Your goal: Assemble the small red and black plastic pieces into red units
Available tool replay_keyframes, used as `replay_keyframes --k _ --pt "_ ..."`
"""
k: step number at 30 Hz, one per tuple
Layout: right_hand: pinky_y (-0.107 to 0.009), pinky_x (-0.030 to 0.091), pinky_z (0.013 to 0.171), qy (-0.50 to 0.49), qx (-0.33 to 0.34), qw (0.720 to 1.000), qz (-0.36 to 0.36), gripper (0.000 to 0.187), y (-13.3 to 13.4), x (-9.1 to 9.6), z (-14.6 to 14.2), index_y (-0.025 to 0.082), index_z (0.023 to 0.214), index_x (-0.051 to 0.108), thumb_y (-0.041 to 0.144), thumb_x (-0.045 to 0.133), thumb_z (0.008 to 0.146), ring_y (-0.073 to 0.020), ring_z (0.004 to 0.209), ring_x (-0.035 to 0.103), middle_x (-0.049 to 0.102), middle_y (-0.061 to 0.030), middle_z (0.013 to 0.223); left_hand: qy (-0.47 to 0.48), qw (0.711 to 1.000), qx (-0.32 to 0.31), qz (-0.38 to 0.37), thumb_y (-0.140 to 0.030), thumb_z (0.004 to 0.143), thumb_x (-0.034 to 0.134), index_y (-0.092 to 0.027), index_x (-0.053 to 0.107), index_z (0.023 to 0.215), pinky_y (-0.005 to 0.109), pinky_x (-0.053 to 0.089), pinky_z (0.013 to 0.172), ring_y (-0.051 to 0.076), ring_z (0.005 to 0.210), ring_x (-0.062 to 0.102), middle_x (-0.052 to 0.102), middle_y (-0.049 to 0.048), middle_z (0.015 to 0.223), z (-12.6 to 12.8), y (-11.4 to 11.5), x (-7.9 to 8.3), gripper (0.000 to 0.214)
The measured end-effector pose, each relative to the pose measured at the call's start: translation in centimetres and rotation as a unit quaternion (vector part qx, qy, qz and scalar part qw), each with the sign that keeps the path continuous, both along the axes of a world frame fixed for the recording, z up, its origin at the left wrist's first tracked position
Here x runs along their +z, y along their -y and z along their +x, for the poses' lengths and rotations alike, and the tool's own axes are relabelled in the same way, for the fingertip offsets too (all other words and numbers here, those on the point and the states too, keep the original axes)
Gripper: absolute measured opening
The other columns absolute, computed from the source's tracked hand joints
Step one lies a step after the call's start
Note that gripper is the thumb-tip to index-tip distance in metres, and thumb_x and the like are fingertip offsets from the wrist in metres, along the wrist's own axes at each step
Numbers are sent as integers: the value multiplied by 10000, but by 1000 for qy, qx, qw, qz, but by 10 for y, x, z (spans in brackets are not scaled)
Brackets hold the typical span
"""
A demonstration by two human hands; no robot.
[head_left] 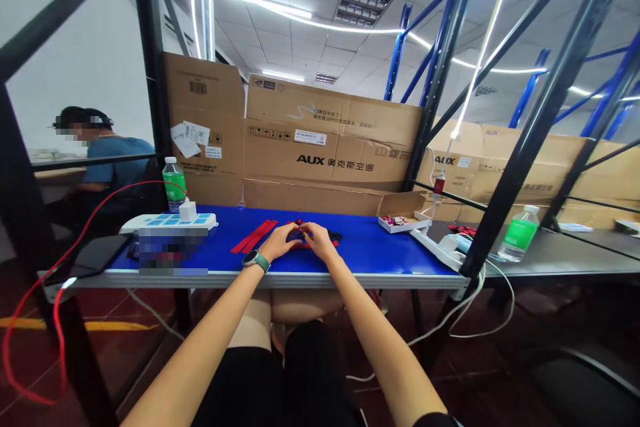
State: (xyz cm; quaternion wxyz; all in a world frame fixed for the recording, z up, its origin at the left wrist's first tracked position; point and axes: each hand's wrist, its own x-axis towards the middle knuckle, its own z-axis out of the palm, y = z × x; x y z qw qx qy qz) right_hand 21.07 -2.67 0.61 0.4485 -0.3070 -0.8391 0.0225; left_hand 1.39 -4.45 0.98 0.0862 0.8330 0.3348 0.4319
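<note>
My left hand (pixel 280 242) and my right hand (pixel 319 241) meet over the blue tabletop (pixel 367 243), fingers curled towards each other in a pinch. A small red and dark piece (pixel 299 222) shows at the fingertips; its kind is too small to make out. More red and dark material (pixel 335 237) lies under and just beyond my right hand. Left of my hands, flat red fabric strips (pixel 255 236) rest on the table. A watch (pixel 256 259) with a green strap is on my left wrist.
A white power strip (pixel 169 221), a green-labelled bottle (pixel 175 183) and a dark phone-like slab (pixel 97 255) stand left. An open small box (pixel 401 219) with colourful bits sits right, near another power strip (pixel 437 250). Cardboard (pixel 330 140) walls the back. Another person (pixel 117 153) sits far left.
</note>
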Motion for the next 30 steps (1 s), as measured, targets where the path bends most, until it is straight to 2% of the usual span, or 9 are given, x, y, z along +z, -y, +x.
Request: replay_keyframes --k 3,6,11,14,17,20,22,27,30 --pt "-280 529 839 -22 47 998 -28 237 4 -2 -6 215 1155 605 198 544 927 -165 935 669 696 -47 1034 31 999 -14 -29 -242 833 666 -216 639 1024 292 522 787 197 837 697 741 25 887 -1 -5 -2 195" --pt "-280 530 801 -12 21 999 -31 226 10 -1 -7 202 1166 603 251 542 954 -168 914 663 683 -62 1045 42 999 25 -17 -189 839 624 -221 677 954 304 524 806 199 832 702 747 29 859 -4 -9 -3 130" --pt "-328 491 923 185 19 982 16 225 17 2 -7 183 1118 673 300 643 928 -208 1005 639 685 -94 1054 133 977 163 28 -193 831 617 -219 658 862 305 515 775 199 812 685 731 40 856 -13 -14 -2 59" --pt "-328 483 933 241 -3 970 39 249 21 3 -11 173 1177 658 280 583 964 -214 1018 634 688 -106 1046 160 967 198 20 -198 819 621 -220 624 853 292 507 744 189 775 674 714 29 820 -17 -15 -3 41" --pt "-314 468 963 264 -27 963 56 330 27 4 -14 173 1298 585 194 491 983 -207 1070 619 667 -109 1123 156 965 212 17 -194 809 618 -220 591 835 290 500 739 185 761 663 697 26 805 -18 -17 -5 45" --pt "-296 453 987 269 -46 961 42 403 30 5 -15 184 1341 541 111 454 955 -192 1111 600 644 -96 1172 168 959 228 13 -201 805 611 -220 576 844 292 505 734 188 768 665 692 35 820 -18 -19 -8 56" --pt "-298 453 984 266 -57 962 29 386 29 4 -15 188 1315 553 108 471 946 -191 1112 594 636 -91 1168 168 959 229 10 -219 807 610 -221 578 855 289 510 731 187 768 667 694 36 826 -18 -20 -9 57" --pt "-301 473 924 266 -60 962 22 210 22 2 -17 172 1136 632 185 497 975 -195 1013 616 642 -97 1084 164 964 209 3 -256 814 626 -223 608 858 278 519 729 179 768 683 720 29 829 -16 -17 -8 58" --pt "-276 461 897 266 -85 960 7 201 23 2 -17 159 1088 632 149 476 962 -191 981 628 662 -100 1048 167 964 207 -9 -264 802 653 -218 632 844 285 530 723 178 747 694 729 27 802 -16 -16 -8 65"
